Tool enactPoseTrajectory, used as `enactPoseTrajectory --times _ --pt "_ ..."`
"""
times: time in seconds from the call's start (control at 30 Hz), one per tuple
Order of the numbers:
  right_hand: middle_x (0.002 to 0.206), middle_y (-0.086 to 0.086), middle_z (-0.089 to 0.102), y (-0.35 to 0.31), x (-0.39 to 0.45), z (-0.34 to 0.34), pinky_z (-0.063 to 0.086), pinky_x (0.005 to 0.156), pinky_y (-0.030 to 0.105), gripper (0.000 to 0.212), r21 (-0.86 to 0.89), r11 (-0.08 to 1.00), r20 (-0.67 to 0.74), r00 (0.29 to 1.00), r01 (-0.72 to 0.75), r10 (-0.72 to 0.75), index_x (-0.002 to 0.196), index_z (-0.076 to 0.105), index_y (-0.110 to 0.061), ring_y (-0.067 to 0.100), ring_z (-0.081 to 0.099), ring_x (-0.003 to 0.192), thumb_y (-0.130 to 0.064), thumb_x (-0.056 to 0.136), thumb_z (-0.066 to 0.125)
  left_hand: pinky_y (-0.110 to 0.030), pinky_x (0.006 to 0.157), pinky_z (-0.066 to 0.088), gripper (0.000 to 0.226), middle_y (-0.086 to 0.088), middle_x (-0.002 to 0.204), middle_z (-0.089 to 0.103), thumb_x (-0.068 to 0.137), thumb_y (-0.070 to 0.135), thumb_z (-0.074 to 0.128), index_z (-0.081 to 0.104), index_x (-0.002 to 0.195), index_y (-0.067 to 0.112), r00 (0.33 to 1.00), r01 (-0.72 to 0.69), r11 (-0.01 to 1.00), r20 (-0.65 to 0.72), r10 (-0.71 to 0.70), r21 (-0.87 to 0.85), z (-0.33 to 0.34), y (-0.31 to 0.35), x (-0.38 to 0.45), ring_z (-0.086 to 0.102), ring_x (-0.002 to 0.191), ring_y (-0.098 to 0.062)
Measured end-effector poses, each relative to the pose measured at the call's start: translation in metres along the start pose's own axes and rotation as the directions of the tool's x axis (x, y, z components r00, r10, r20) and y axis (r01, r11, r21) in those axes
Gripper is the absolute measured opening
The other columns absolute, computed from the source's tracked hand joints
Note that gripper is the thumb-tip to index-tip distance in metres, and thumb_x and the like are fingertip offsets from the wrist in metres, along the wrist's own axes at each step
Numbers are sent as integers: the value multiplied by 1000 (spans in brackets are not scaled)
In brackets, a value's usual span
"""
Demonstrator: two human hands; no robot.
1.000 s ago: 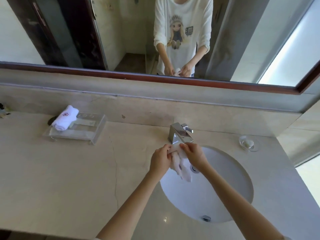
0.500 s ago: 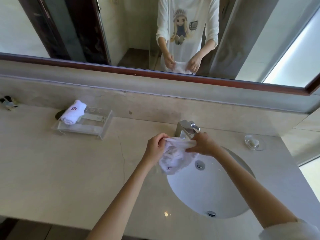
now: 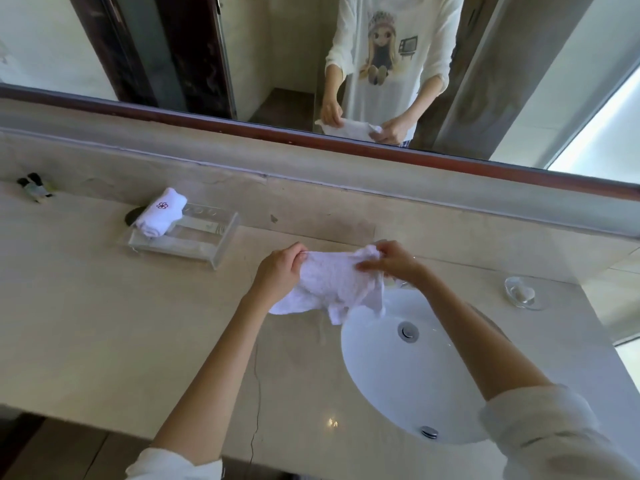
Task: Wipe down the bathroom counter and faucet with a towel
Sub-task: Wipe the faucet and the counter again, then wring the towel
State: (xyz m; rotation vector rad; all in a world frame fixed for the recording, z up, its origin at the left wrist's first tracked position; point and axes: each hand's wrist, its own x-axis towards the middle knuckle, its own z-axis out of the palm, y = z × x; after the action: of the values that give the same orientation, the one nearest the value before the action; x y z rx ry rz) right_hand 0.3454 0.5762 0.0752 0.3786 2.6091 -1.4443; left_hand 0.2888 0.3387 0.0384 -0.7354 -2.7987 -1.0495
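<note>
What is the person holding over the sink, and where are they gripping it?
A white towel, spread between both hands: the left hand pinches its left top edge, the right hand its right top corner.

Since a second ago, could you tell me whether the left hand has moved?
Yes. The left hand, gripping the towel, has shifted left, away from the sink basin and out over the counter.

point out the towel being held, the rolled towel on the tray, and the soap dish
towel [image 3: 332, 285], head view, on the middle of the spread cloth
rolled towel [image 3: 161, 213], head view, on its top beside the flower mark
soap dish [image 3: 523, 293], head view, on its glass bowl
</note>
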Motion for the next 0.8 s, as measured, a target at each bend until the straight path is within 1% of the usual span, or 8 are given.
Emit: enactPoseTrajectory --times 0.1,0.2,0.37,0.43,0.53,0.63,0.7,0.8 --pt "58 3 52 -6 -2 11 46 51 25 13 107 984 -207 971 145 -120 79 62 -2 9 49 54 -10 78 73 -26 59 34 17 0 67 54 95 20 44 56 86 12 996 56 989 -66 -66 -137 -3 2 -9 50 64 -22" --pt "58 2 53 7 -24 33 49 48 24 13 206 970 -189 978 131 -92 77 60 -10 10 54 52 -11 79 74 -28 55 33 18 3 58 48 80 30 42 51 68 20 990 131 980 -32 -137 -151 -4 -2 -22 48 62 -21" --pt "77 -2 61 64 -44 89 54 51 37 38 148 989 -80 997 0 12 103 54 -18 14 56 57 -12 74 78 -32 60 37 18 -12 75 64 81 28 43 51 74 13 946 268 945 133 -294 188 34 -25 -52 58 76 -34" --pt "115 6 56 82 -37 112 54 83 42 59 -50 999 -113 994 8 -14 125 45 -16 21 58 95 -16 75 76 -34 73 43 19 -10 98 67 88 23 44 55 102 15 931 275 914 156 -331 297 56 -33 -58 60 96 -32" --pt "154 7 14 101 -30 152 35 107 48 77 -483 874 13 999 48 -48 148 19 -28 28 19 140 -34 85 63 -47 100 37 46 -13 132 42 90 25 46 35 135 17 809 337 839 324 -490 427 83 -41 -65 40 124 -34" --pt "159 3 -3 106 -29 195 15 112 60 61 -595 795 194 981 116 2 147 12 -42 28 -2 146 -45 95 42 -67 106 22 59 -22 148 17 91 29 49 22 143 20 595 440 696 396 -699 568 99 -40 -78 19 137 -45" --pt "159 9 -7 109 -26 224 3 108 68 60 -637 762 226 973 119 36 145 4 -49 34 -8 145 -49 94 37 -65 106 24 65 -20 151 15 91 33 52 19 146 21 496 523 629 395 -774 575 104 -44 -83 20 138 -44" --pt "153 21 19 110 -19 261 10 99 75 70 -717 697 106 991 22 78 146 8 -46 43 13 140 -60 82 33 -43 104 39 45 -14 144 30 96 26 41 35 139 15 582 598 650 305 -754 468 112 -62 -80 39 129 -34"
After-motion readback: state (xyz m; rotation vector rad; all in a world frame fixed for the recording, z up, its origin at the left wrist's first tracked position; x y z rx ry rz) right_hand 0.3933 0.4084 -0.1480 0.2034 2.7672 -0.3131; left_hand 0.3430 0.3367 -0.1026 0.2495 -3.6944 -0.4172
